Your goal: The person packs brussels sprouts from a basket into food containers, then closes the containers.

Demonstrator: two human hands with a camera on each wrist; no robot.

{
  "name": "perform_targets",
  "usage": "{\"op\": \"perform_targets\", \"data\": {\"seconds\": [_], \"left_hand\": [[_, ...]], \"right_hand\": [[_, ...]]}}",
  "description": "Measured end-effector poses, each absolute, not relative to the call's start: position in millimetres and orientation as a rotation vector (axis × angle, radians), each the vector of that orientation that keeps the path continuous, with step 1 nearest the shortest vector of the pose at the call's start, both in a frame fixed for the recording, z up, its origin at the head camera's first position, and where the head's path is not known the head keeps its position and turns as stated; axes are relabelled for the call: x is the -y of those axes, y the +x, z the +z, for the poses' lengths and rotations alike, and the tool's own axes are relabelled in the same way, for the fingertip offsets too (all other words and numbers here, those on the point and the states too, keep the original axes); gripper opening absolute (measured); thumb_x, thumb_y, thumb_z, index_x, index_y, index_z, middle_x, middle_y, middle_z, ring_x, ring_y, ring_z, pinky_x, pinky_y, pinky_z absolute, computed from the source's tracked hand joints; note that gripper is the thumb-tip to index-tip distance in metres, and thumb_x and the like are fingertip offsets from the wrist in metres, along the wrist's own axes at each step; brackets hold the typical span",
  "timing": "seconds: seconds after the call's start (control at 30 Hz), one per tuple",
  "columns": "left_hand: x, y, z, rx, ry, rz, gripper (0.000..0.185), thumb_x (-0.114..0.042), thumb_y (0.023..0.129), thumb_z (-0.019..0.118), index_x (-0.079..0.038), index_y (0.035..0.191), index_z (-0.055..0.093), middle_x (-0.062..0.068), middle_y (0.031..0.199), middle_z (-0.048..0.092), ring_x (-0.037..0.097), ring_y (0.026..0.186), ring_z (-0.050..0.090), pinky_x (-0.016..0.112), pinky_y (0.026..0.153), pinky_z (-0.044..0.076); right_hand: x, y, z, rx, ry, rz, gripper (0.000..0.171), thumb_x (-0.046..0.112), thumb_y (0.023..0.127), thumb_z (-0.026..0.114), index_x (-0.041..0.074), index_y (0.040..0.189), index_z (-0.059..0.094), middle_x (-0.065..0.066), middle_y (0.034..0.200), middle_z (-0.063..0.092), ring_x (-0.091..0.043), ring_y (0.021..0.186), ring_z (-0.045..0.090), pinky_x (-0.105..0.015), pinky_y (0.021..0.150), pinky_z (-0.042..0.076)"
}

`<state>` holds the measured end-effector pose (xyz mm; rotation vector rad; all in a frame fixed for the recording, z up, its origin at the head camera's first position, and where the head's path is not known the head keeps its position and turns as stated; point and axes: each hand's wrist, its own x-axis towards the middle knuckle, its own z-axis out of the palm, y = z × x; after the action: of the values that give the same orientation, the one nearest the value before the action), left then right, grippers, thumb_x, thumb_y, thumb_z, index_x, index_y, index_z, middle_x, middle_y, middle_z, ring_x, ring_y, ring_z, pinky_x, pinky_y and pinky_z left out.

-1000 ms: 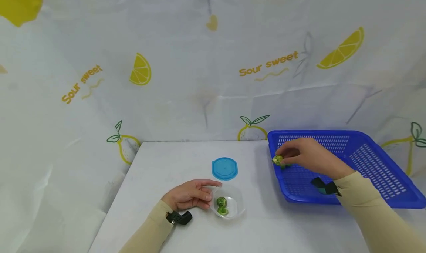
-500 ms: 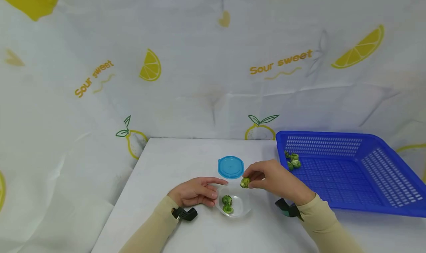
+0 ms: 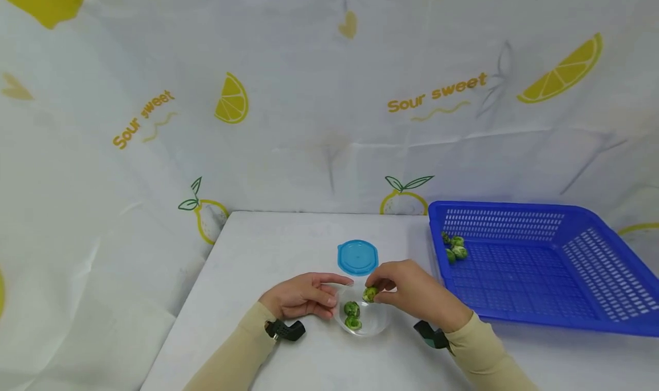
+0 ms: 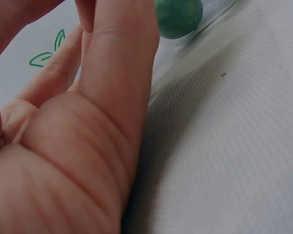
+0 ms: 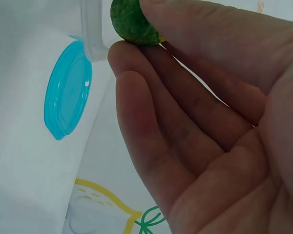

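In the head view my right hand [image 3: 412, 294] pinches a Brussels sprout [image 3: 369, 294] between thumb and fingertips, over a small clear plastic container [image 3: 378, 322]. The right wrist view shows that green sprout [image 5: 132, 22] at the fingertips, close to the container's wall [image 5: 92, 29]. Two more sprouts [image 3: 352, 309] lie in the container's left part. My left hand [image 3: 304, 296] rests against the container's left side, its index finger stretched along the far rim and its thumb at the wall. Part of the container is hidden behind the right fingers.
Beyond the container a blue lid [image 3: 357, 258] lies flat on the white table [image 3: 288, 242]. On the right stands a large blue plastic basket [image 3: 520, 288], with several sprouts [image 3: 457, 252] in its left corner. A lemon-printed sheet [image 3: 309, 122] hangs behind the table.
My right hand has lifted a sprout from the basket and carried it left, then lowered it over the container. The left hand keeps its place at the container. The head view has shifted slightly.
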<state>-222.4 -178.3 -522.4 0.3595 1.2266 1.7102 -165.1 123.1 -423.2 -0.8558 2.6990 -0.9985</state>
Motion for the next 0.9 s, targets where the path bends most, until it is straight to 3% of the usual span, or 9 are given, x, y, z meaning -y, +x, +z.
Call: {"op": "perform_targets", "data": {"seconds": [0.57,0.9], "left_hand": [[178,-222,-524,-1.198,0.379,1.724,0.066,0.0,0.1,0.071,-0.007,0.161,0.048,0.0,0.095,0.072,0.011,0.085,0.079,0.027,0.085,0.068],[178,-222,-520,-1.207,0.345,1.717,0.065,-0.001,0.1,0.071,-0.008,0.161,0.048,0.0,0.097,0.074,0.011,0.085,0.079,0.028,0.085,0.068]], "right_hand": [[-116,-165,-429,-2.753,-0.92,-0.903,0.02,0.007,0.089,0.087,0.015,0.107,0.081,0.009,0.098,0.077,-0.006,0.089,0.07,-0.035,0.081,0.066],[-109,-163,-433,-2.764,-0.893,-0.84,0.021,0.005,0.09,0.086,0.015,0.107,0.081,0.01,0.096,0.075,-0.001,0.085,0.064,-0.024,0.075,0.06]]}}
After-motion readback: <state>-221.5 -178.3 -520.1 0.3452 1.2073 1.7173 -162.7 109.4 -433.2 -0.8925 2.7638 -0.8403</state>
